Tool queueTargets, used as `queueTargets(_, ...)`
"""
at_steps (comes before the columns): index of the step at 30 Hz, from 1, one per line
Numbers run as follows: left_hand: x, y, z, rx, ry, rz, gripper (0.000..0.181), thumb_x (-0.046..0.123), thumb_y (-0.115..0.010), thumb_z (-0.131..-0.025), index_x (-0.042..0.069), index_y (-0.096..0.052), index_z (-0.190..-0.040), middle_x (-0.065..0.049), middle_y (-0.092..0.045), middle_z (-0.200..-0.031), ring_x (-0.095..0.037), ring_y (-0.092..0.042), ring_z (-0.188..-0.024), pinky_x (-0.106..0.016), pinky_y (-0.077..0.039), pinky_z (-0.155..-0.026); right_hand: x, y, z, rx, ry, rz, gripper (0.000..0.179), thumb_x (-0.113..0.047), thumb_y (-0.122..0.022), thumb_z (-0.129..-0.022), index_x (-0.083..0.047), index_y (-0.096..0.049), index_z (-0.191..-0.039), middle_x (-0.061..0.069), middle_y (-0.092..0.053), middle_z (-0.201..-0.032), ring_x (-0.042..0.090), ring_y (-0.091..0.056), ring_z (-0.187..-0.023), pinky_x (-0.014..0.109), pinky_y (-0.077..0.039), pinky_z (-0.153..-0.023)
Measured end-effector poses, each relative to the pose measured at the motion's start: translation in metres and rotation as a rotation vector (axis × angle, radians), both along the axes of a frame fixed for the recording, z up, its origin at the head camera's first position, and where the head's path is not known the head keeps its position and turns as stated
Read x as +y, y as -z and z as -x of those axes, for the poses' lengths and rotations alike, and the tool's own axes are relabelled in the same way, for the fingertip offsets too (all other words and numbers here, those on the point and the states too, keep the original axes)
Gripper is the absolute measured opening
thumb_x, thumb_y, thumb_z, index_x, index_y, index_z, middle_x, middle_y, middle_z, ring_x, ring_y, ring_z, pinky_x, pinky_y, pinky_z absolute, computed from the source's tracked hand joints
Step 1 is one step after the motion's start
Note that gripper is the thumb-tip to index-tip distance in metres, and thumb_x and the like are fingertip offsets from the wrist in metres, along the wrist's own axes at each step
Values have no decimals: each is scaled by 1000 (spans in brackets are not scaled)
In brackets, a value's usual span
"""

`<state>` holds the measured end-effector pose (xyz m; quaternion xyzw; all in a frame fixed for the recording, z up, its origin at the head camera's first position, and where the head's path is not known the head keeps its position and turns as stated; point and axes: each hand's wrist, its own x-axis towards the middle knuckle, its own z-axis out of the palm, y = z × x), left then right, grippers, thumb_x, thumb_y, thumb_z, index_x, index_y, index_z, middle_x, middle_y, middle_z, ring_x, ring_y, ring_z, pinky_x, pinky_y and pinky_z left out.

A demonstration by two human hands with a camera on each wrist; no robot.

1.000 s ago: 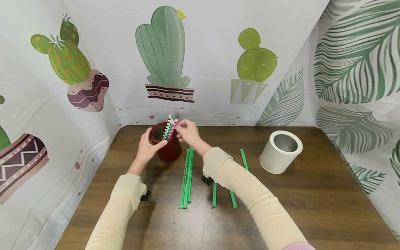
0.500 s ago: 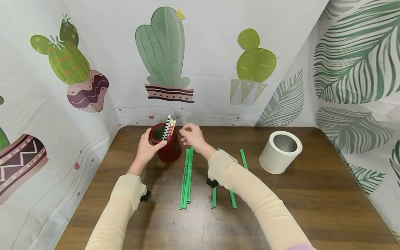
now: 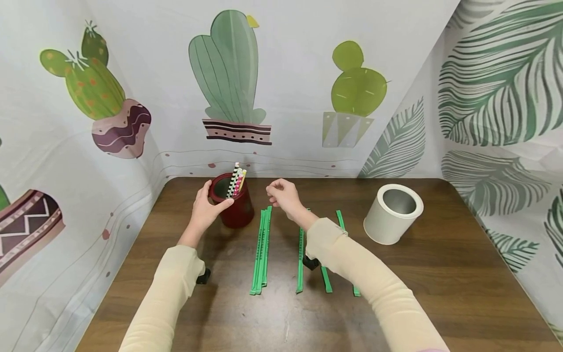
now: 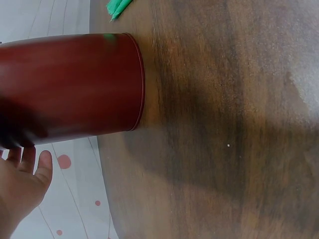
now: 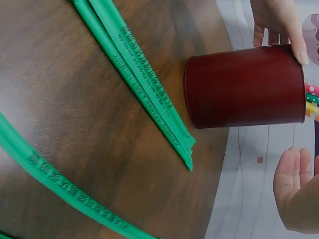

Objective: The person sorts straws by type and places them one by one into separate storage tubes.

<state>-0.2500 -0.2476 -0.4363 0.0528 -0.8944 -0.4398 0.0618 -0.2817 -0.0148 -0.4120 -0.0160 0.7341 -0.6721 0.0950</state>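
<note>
A dark red canister (image 3: pixel 237 214) stands upright at the back left of the table. Several patterned paper straws (image 3: pixel 231 184), black-and-white, pink and yellow, lean inside it and stick out over the rim. My left hand (image 3: pixel 203 210) holds the canister by its upper side, thumb over the near rim and fingers on the left. To the right of the canister, apart from it, my right hand (image 3: pixel 286 196) hovers with loosely bent fingers and nothing in them. In the right wrist view, the fingers of that hand (image 5: pixel 296 184) show near the canister's open end.
Green printed straw sleeves (image 3: pixel 261 252) lie bunched in front of the canister. More green sleeves (image 3: pixel 300 264) lie further right, partly under the right forearm. A white canister (image 3: pixel 382 225) stands at the right. Behind the wooden table (image 3: pixel 237 318) hangs a cactus-print cloth (image 3: pixel 299 73).
My right hand has let go of a pink straw at the red canister and moved away to the right. My left hand has stayed on the canister.
</note>
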Motion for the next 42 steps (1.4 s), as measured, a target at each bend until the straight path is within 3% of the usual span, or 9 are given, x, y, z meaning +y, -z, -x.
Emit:
queueTargets(7,-1,2,0,8,0,-8,96,50,-67,-70,14,-15,-142,-13,-23,-143,-30,-24,-130,-50,-26,-102,13,9,-5,-31,12,23,10,-12,-57,-84,-4,-56,-89,-1,-56,-70,10,-53,-57,25,-48,-57)
queueTargets(18,0,1,0,9,9,-10,97,51,-67,-70,13,-15,-142,-14,-22,-143,-31,-23,-130,-52,-26,-101,35,13,-15,-30,8,24,9,-13,-57,-84,-5,-57,-89,-2,-58,-71,17,-57,-67,27,-48,-60)
queueTargets(22,0,1,0,5,9,-7,96,51,-67,-70,13,-15,-142,-14,-22,-143,-31,-23,-130,-52,-25,-101,44,16,-20,-26,-10,9,11,-14,-56,-85,-5,-56,-90,-2,-58,-73,12,-57,-67,28,-48,-63)
queueTargets(31,-1,0,-1,1,10,-10,97,50,-67,-70,14,-13,-143,-14,-21,-144,-30,-22,-131,-50,-24,-103,73,12,-32,80,-85,30,9,-14,-57,-84,-6,-55,-89,-5,-57,-74,9,-53,-70,22,-44,-63)
queueTargets(37,-2,-2,0,-7,25,17,99,50,-66,-71,12,-11,-143,-15,-19,-144,-30,-19,-132,-51,-23,-103,101,3,-37,117,-51,59,6,-13,-59,-82,-11,-56,-86,-12,-59,-74,7,-56,-76,22,-45,-66)
queueTargets(42,-2,-3,-5,7,25,1,102,49,-67,-71,11,-5,-143,-13,-10,-147,-30,-15,-134,-52,-21,-104,124,-5,-43,155,-44,57,14,-16,-60,-83,-5,-56,-91,-13,-60,-78,4,-54,-76,22,-44,-69)
